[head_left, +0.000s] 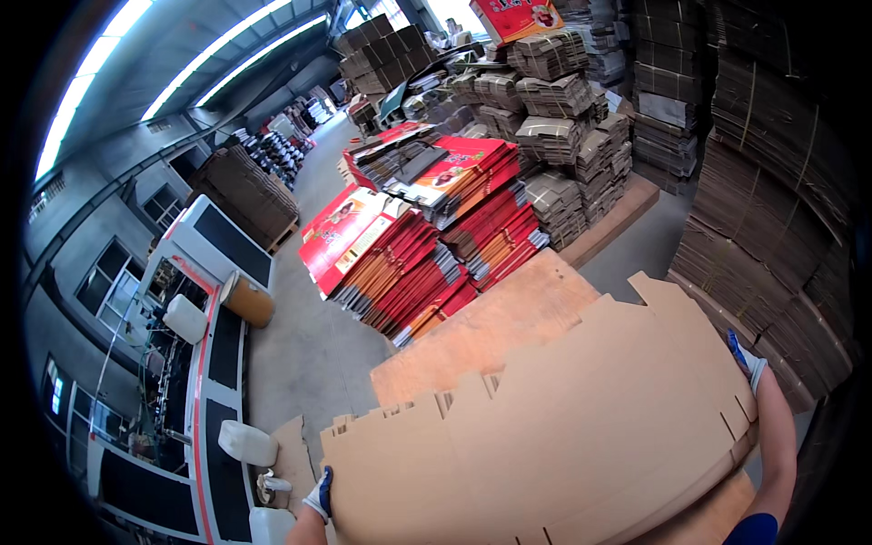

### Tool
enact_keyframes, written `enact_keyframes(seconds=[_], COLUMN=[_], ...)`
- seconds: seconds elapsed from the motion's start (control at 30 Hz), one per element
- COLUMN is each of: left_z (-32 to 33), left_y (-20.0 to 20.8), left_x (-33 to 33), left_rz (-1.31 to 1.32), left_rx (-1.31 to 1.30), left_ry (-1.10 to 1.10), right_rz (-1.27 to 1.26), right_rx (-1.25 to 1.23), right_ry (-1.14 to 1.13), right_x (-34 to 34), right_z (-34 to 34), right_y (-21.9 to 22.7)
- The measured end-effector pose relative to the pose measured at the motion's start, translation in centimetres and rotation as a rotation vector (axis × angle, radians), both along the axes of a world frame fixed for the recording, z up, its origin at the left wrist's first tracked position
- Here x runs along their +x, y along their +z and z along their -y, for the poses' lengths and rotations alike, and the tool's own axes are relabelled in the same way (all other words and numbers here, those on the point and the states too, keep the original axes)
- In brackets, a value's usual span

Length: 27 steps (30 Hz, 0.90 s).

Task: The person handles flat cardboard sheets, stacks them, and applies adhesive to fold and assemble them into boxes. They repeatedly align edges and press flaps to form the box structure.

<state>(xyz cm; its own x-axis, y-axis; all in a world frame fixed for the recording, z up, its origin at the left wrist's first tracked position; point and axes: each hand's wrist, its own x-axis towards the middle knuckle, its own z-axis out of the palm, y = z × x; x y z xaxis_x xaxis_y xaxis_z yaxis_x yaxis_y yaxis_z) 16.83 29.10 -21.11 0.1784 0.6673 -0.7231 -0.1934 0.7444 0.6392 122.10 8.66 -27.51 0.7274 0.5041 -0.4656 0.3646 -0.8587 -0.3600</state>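
A wide stack of flat brown cardboard box blanks (545,427) spans the space between my two hands, its slotted edges facing away from me. My left hand (320,495), in a white and blue work glove, grips the stack's left edge. At the right edge my right hand (747,361), gloved the same way, is closed round the cardboard; its fingers are partly hidden. Under and beyond the blanks lies a wooden board (481,336). Just past that board stand piles of red printed box blanks (400,263).
Tall bundles of brown cardboard (772,209) rise close on my right, with tied bundles (554,136) farther back. To the left runs a white and black machine (218,363), with a brown drum (246,300) and white plastic jugs (247,443) beside it. Grey floor (304,350) lies between.
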Motion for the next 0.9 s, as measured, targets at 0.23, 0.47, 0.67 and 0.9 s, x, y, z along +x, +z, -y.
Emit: enact_keyframes(seconds=[0.23,0.47,0.67,0.9], left_z=[-0.8,-3.9,-8.6,-7.1], left_y=[-2.8,-0.2,3.1,19.7], left_x=[-0.1,-1.9,-1.5,11.3], left_rz=[0.102,0.147,0.026,-0.270], left_rx=[0.059,-0.049,0.065,0.323], left_ry=[-0.001,-0.065,-0.248,-0.365], right_rz=[-0.257,-0.595,-0.669,-0.577], right_rx=[0.142,0.327,0.527,0.670], right_ry=[-0.004,-0.054,-0.315,-0.460], right_x=[-3.2,-10.5,-18.2,-31.9], right_z=[6.2,10.8,21.6,36.3], right_y=[3.6,9.7,14.5,21.3])
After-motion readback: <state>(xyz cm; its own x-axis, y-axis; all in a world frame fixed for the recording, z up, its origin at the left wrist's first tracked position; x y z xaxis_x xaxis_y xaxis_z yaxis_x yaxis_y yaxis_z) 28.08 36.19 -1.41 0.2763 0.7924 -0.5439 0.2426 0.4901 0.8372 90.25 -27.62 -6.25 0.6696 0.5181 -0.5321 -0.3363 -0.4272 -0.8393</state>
